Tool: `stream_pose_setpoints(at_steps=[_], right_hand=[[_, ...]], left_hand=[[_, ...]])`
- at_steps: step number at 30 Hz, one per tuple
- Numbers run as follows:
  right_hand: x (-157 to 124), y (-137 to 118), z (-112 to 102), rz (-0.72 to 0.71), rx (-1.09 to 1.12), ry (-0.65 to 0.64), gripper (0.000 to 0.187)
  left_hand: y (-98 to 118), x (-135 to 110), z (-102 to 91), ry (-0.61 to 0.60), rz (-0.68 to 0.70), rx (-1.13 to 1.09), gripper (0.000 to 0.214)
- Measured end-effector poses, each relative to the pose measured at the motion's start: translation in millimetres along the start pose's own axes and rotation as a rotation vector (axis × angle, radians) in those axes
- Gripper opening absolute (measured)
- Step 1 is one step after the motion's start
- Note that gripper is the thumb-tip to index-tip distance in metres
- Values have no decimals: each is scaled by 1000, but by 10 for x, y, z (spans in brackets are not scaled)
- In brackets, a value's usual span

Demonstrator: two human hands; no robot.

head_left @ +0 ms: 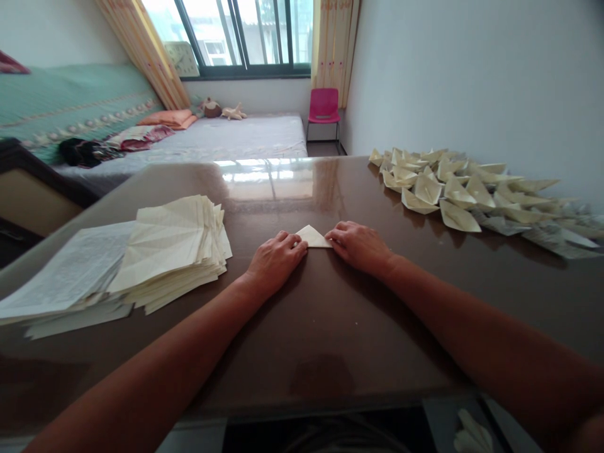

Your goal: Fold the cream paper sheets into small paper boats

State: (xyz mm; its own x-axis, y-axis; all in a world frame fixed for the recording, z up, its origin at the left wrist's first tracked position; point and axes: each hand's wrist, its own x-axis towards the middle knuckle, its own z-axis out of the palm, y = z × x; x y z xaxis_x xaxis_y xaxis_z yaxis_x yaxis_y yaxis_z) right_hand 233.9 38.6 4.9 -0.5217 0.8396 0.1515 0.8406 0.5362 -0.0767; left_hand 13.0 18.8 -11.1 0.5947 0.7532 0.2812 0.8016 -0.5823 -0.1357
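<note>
A small folded piece of cream paper (313,237) lies on the brown table between my two hands, its peak pointing away from me. My left hand (278,257) has its curled fingers on the paper's left corner. At the opposite corner, the fingertips of my right hand (359,246) pinch the edge. Both hands rest low at the tabletop, and the folded layers under the fingers are hidden.
To the left sit a stack of creased cream sheets (160,245) and printed sheets (66,267). Many folded paper boats (460,189) crowd the table's right side by the wall. Beyond the table (330,352) stand a bed (255,135) and a pink chair (324,107).
</note>
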Motion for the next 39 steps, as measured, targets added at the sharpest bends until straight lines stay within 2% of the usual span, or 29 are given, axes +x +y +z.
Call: stream_pose_setpoints(at_steps=[6,13,16,20,23,27,32,39], right_hand=[[12,8,46,7,56,8,31],[49,18,127,-103,97,62,28],[65,37,138,-227,169,88,28],[81,73,140,-399,285,110,28],[93,115,155,-438,353,122,27],[122,160,226,-325,415,176,20],[150,156,298,-181,470,215,14],[152,106,288,-72,513,225,8]], left_hand=[[-41,-21,12,5,-10,-42,29],[-51,-86,-218,-147,16,-20,26],[-94,-16,-269,-158,-1,-64,29],[-208,240,-140,-116,12,-159,38],[-303,426,16,-190,78,-247,44],[-406,509,122,-270,121,-318,46],[-454,528,78,-268,41,-360,49],[-373,557,58,-219,-88,-491,33]])
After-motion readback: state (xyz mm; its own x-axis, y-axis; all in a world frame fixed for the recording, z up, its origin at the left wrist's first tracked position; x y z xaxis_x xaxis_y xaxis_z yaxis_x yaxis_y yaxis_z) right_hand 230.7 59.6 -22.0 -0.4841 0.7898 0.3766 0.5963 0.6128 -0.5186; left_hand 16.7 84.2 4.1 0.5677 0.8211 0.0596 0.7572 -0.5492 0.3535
